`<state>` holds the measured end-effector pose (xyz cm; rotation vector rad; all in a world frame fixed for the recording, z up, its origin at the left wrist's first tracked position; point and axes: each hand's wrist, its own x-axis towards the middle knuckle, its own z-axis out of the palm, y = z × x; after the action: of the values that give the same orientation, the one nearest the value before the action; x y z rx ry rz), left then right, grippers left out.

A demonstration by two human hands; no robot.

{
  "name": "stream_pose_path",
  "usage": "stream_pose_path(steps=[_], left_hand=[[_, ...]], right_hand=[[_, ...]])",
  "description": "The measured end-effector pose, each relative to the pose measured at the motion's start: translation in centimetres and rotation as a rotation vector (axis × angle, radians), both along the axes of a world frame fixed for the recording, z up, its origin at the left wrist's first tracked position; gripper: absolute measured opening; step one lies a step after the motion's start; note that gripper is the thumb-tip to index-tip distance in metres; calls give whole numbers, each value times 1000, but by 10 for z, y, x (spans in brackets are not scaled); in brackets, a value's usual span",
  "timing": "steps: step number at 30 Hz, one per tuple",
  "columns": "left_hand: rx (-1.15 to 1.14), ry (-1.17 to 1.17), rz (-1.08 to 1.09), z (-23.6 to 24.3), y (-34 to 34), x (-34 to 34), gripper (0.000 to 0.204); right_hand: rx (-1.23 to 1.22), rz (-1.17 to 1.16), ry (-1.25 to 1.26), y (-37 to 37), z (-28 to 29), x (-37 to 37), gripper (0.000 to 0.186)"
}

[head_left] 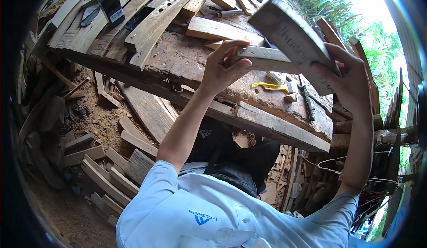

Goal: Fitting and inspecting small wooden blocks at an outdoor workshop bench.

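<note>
My left hand (pixel 224 66) grips the end of a pale wooden bar (pixel 271 61), raised over the worn timber bench (pixel 169 52). My right hand (pixel 344 74) is closed on a grey wooden block (pixel 289 30) with handwriting on it, tilted up at the bar's right end; whether the two pieces touch is unclear. Below them on the bench lie a yellow-handled brush (pixel 271 86), a small wooden offcut (pixel 291 97) and a dark narrow tool (pixel 308 103).
Wooden planks (pixel 84 34) cover the bench's left side, with black boxy devices (pixel 111 8) on them. More boards (pixel 213 28) lie behind my hands. Offcuts (pixel 111 177) and sawdust cover the ground at left. Loose wires (pixel 338 170) hang at right, and greenery grows beyond.
</note>
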<state>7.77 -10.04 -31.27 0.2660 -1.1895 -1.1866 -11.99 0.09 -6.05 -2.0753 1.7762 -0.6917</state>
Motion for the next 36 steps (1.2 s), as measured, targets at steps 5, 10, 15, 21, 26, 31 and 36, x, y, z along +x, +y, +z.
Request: stream_pose_path(steps=[5,10,15,21,26,31,36], left_hand=[[4,-81,-24,-4,-3,8,46],[26,-81,67,-4,-5,5,44],[49,-3,118,1,0,-1,42],[79,-19,105,0,0,0,41],[69,-84,82,-6,-2,3,40],[21,-50,104,-6,-1,0,40],[26,-59,97,-4,-2,1,40]], right_hand=[[-122,-137,118,-3,-18,-23,46],[-100,-196,-41,1,-17,-49,47],[-116,-208,-44,8,-23,-53,48],[-234,-113,246,17,-5,-16,52],[-386,147,506,6,-11,17,55],[-338,61,334,5,-7,26,57],[-274,97,413,5,-6,20,63]])
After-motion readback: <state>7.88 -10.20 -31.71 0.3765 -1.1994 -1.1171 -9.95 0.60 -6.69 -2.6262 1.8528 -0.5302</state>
